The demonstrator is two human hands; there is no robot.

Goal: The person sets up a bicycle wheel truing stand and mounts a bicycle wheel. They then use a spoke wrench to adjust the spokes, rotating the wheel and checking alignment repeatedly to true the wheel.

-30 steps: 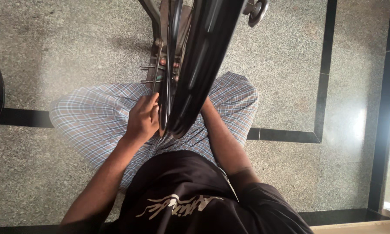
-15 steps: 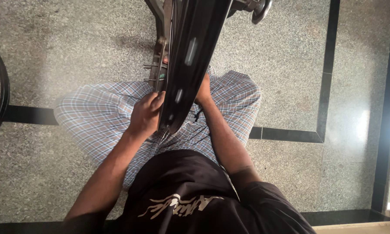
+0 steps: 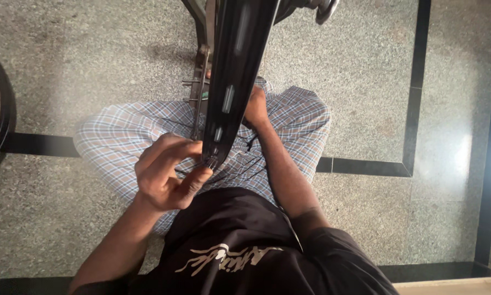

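Note:
A black bicycle wheel point(image 3: 235, 71) stands on edge over my lap, running from the top of the view down to my plaid trousers point(image 3: 120, 147). My left hand point(image 3: 166, 175) is at the wheel's lowest point, thumb and forefinger pinching the rim edge there. My right hand point(image 3: 255, 106) grips the wheel from its far side, higher up, and the rim hides part of its fingers. A metal axle and bracket point(image 3: 197, 90) show just left of the wheel.
I sit on a speckled stone floor with black inlay strips point(image 3: 365, 166). Part of another bicycle wheel point(image 3: 2, 109) curves in at the left edge. A shiny metal part point(image 3: 324, 8) sticks out at the top.
The wheel has turned in my hands. My left hand has drawn back from a full grip on the wheel to a fingertip pinch at its lower edge. My right hand has moved up.

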